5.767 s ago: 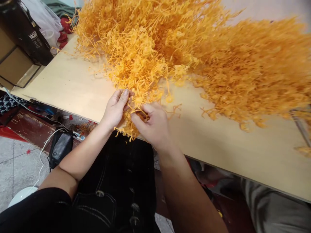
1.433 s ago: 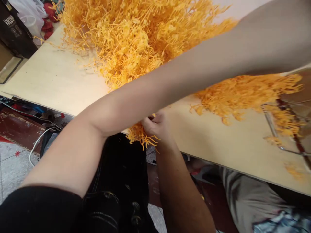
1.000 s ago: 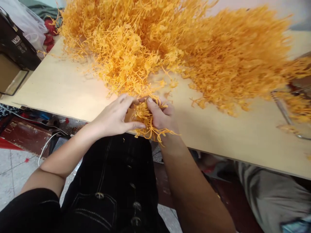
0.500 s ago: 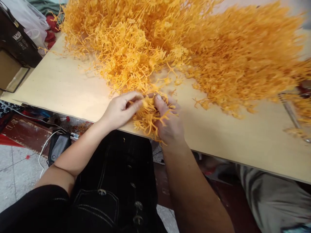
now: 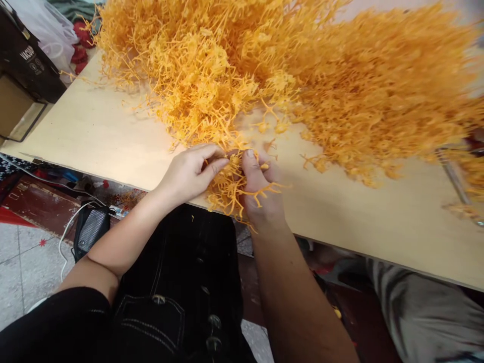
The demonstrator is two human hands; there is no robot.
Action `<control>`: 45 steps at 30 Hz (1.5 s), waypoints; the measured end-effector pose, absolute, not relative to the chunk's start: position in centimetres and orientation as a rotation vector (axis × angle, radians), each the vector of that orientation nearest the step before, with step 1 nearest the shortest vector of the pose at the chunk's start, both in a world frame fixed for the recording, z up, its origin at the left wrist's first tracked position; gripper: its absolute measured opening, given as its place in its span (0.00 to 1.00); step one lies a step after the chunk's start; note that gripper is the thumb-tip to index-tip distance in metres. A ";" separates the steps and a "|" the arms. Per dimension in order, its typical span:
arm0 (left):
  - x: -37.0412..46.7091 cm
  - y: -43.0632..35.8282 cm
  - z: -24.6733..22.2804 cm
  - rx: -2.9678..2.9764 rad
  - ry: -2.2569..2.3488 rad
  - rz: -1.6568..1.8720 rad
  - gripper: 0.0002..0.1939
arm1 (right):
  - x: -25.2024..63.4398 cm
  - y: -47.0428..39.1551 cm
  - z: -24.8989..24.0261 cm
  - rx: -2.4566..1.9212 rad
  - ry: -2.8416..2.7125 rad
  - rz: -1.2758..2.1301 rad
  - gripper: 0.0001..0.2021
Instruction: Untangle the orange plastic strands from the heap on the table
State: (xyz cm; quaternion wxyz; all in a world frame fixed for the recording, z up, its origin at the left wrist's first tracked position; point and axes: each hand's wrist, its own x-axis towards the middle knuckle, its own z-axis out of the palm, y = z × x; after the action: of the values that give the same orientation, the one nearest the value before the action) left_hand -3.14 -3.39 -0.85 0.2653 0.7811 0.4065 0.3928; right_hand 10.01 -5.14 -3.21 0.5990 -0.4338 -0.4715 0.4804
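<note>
My left hand is closed at the table's near edge, thumb and fingers pinching a small cluster of orange branching pieces. Just to its right, my right hand is closed on the same cluster, its thumb on top and several orange strands lying over the hand. The fingertips of both hands are partly hidden by the strands. Beyond them a large heap of orange branching pieces spreads over the pale tabletop, and a few loose pieces lie just past my hands.
A second orange heap covers the right side. A dark box marked VACUUM, a plastic bag and red items are at the far left. A metal rod lies right. Grey cloth shows below the table.
My left hand has moved slightly right, closer to my right hand. The strands over my right hand have shifted, and its thumb has turned a little.
</note>
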 end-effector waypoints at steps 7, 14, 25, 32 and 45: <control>-5.6 -2.3 -2.0 1.797 1.197 1.291 0.15 | 10.5 -5.0 -2.6 -1.142 -1.289 0.994 0.22; -6.5 -2.2 -2.1 1.741 1.258 1.362 0.16 | 10.4 -5.1 -2.0 -1.160 -1.485 0.948 0.26; -6.6 -0.1 -2.9 1.637 1.337 1.588 0.15 | 8.6 -5.3 -2.0 -1.013 -1.586 0.849 0.21; -13.6 2.5 -0.1 1.322 1.940 1.702 0.09 | 10.0 -6.1 -2.6 -0.974 -1.328 0.885 0.17; -5.0 -1.8 -0.5 1.607 1.159 1.010 0.07 | 9.8 -5.5 -2.5 -1.020 -1.402 0.959 0.18</control>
State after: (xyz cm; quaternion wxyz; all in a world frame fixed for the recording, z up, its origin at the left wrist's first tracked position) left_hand -4.95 -1.83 -0.48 0.4428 0.6479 0.4672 0.4073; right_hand 9.79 -5.46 -2.47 0.5482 -0.4307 -0.5917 0.4048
